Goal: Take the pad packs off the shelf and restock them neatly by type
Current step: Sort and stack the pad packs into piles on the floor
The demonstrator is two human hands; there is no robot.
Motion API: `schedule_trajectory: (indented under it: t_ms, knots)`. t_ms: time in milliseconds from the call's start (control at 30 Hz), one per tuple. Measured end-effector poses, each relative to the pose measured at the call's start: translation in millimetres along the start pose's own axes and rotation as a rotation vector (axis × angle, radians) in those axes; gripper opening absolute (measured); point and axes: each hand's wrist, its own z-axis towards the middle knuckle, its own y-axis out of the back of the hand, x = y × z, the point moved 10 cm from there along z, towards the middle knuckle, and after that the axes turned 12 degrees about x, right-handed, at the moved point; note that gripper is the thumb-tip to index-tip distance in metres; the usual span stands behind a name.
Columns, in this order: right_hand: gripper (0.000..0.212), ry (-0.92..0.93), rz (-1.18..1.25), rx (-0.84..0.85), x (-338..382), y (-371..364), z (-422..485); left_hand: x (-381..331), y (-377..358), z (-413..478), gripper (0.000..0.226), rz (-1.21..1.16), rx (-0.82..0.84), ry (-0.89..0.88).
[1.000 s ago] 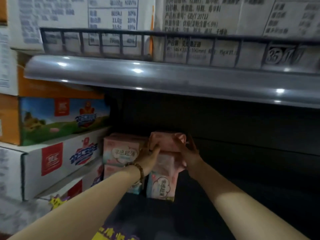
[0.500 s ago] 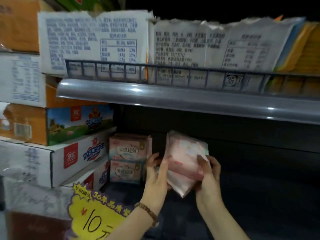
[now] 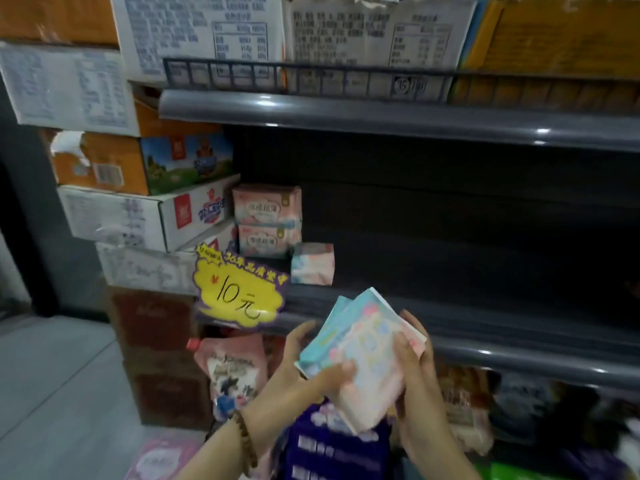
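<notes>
Head view: you're holding a bundle of soft pastel pink-and-teal pad packs [image 3: 363,348] between both hands, in front of and below the front lip of the dark grey metal shelf [image 3: 519,355], not on it.

- Your left hand [image 3: 301,368], the one with the bead bracelet [image 3: 246,441], clamps the bundle's left edge, thumb over the face.
- Your right hand [image 3: 415,368] wraps the right edge, fingers curled round it.
- How many packs are in the bundle is unclear; at least two edges show.
- The bundle sits tilted like a diamond, long axis steep, top corner pointing up at the shelf.

On the shelf, two stacked pink pad packs [image 3: 266,220] stand at the far left, with a loose pastel pad pack [image 3: 312,263] just beside them to the right, behind the yellow starburst price sign [image 3: 239,289].

The key relation: that stack lies up and left of your hands, so the left hand is nearer. The open shelf space sits right of the loose pack. My read is that the bundle needs levelling before it goes anywhere.
</notes>
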Motion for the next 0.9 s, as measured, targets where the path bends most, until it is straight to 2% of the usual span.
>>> schedule_trajectory:
  t_ms: [33,133,233,300,367,433,467,533,600,667,700,800,867,900]
  knots:
    - [0.056,-0.002,0.026,-0.003,-10,-2,-11,9,-5,-12,0.094,-0.005,0.016,0.02]
    - [0.086,-0.054,0.049,-0.033,-42,-6,-34,39,-12,-41,0.095,-0.01,0.05,0.077]
    - [0.068,-0.18,0.002,-0.007,-74,-9,-52,74,-5,-68,0.09,-0.053,0.069,0.193]
    - [0.064,-0.278,-0.038,0.049,-94,-11,-62,91,-9,-86,0.092,-0.189,0.148,0.317]
    - [0.074,-0.403,-0.116,0.089,-114,-15,-75,106,-10,-99,0.096,-0.289,0.175,0.413]
    - [0.092,-0.466,-0.253,0.12,-127,-20,-85,113,-8,-105,0.086,-0.224,0.187,0.405]
    - [0.094,-0.464,-0.287,0.132,-130,-24,-88,116,-5,-107,0.086,-0.166,0.186,0.386]
    - [0.093,-0.456,-0.269,0.139,-133,-27,-92,125,6,-112,0.089,-0.137,0.129,0.377]
    - [0.093,-0.54,-0.119,0.108,-149,-20,-99,135,15,-118,0.072,-0.247,0.089,0.392]
    - [0.075,-0.662,0.076,0.189,-162,-30,-113,146,20,-126,0.054,-0.353,0.071,0.431]
    - [0.064,-0.698,0.152,0.253,-164,-39,-121,148,20,-130,0.051,-0.375,0.075,0.438]
    - [0.055,-0.744,0.218,0.332,-164,-51,-134,154,31,-134,0.072,-0.291,0.028,0.424]
    - [0.054,-0.713,0.215,0.307,-161,-52,-130,147,54,-132,0.089,-0.058,-0.121,0.335]
    - [0.054,-0.69,0.193,0.274,-161,-50,-127,137,66,-131,0.084,0.071,-0.203,0.266]
